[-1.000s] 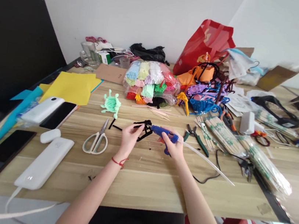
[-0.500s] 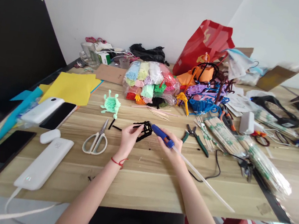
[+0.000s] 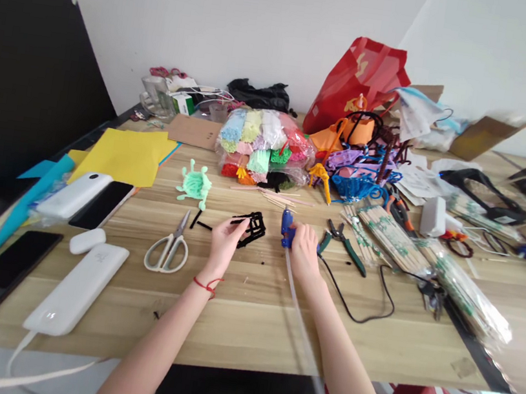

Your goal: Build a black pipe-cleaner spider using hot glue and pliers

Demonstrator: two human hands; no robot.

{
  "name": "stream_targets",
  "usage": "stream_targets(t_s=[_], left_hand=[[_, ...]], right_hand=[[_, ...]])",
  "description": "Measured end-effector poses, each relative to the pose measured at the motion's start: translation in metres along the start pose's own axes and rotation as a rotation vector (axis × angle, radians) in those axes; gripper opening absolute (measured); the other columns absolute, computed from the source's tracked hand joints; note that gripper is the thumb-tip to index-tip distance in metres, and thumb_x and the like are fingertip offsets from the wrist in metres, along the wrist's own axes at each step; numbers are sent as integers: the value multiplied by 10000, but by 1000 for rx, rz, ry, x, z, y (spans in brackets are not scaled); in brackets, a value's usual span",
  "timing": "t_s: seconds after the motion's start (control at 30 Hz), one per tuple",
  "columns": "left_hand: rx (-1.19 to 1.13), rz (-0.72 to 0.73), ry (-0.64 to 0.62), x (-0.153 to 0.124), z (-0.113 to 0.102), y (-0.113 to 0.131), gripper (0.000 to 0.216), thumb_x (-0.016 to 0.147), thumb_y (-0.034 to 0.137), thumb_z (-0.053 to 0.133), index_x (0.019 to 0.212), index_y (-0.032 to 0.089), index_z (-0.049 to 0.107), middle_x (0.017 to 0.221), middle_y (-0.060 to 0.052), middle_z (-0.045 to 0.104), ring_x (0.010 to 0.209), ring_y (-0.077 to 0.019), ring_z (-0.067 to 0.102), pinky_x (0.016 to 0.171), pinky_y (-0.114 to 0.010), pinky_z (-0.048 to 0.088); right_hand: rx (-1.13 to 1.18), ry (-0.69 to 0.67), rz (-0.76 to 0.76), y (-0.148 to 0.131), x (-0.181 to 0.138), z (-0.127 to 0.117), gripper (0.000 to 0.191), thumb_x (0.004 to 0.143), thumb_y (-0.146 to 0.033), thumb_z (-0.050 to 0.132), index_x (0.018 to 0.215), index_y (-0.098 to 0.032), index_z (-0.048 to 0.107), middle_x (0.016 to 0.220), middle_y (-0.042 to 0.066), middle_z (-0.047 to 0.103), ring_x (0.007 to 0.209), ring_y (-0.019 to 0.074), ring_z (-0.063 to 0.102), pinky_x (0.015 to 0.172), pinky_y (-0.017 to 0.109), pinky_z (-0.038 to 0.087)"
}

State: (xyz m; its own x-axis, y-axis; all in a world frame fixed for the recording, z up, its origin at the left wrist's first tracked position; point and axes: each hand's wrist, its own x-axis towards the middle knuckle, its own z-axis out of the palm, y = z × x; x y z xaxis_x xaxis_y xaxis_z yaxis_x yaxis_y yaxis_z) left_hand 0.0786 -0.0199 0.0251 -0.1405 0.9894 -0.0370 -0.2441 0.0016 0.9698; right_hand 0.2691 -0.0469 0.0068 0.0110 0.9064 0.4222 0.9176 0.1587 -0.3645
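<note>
My left hand [image 3: 225, 239] pinches the left side of a small black frame [image 3: 255, 227], which looks made of fuzzy pipe cleaners. In my right hand [image 3: 304, 250] is a blue hot glue gun [image 3: 287, 230], its nozzle pointing away from me. A long, clear glue stick [image 3: 296, 293] trails from its rear toward the table's front edge, blurred by motion. The gun is apart from the frame, to its right. Left of my left hand lie short black pipe cleaner pieces [image 3: 196, 219] and white-handled scissors [image 3: 168, 249]. Green-handled pliers [image 3: 348, 247] rest just right of my right hand.
A mint-green fuzzy figure [image 3: 195, 185] and a bag of colourful pipe cleaner bundles [image 3: 264, 145] are farther back. Thin sticks [image 3: 282, 200] lie before the bag. A black cord [image 3: 363, 320] loops at right, near packed sticks [image 3: 397, 238]. Phones and a white power bank [image 3: 78, 288] are left.
My right hand has drawn the glue gun away from the black frame, to the right, and turned it more upright. The glue stick has swung toward me. My left hand stays with the frame.
</note>
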Motion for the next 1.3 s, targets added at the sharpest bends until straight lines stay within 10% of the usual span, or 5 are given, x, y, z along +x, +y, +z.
stream_targets(t_s=[0.33,0.67,1.3], left_hand=[[13,-2,-31,-2,0,-2,317,635,382,753,825,130,718,706,-46,685,550,-102,575,486,-192,409],[107,128,-40,-10,5,-6,280,690,371,715,862,150,726,792,-62,713,639,-128,614,625,-241,485],[142,121,-56,-18,12,-14,298,709,401,694,874,154,718,888,-89,717,765,-173,641,703,-282,500]], right_hand=[[-76,-19,16,3,-2,0,478,587,18,435,1020,-154,544,1023,129,496,938,281,432,839,426,374],[502,174,-53,-62,-9,-16,75,840,-272,567,865,-205,589,815,45,597,773,183,542,722,315,472],[447,169,8,-70,-15,1,92,866,-229,524,891,-197,606,826,45,650,679,157,561,669,286,492]])
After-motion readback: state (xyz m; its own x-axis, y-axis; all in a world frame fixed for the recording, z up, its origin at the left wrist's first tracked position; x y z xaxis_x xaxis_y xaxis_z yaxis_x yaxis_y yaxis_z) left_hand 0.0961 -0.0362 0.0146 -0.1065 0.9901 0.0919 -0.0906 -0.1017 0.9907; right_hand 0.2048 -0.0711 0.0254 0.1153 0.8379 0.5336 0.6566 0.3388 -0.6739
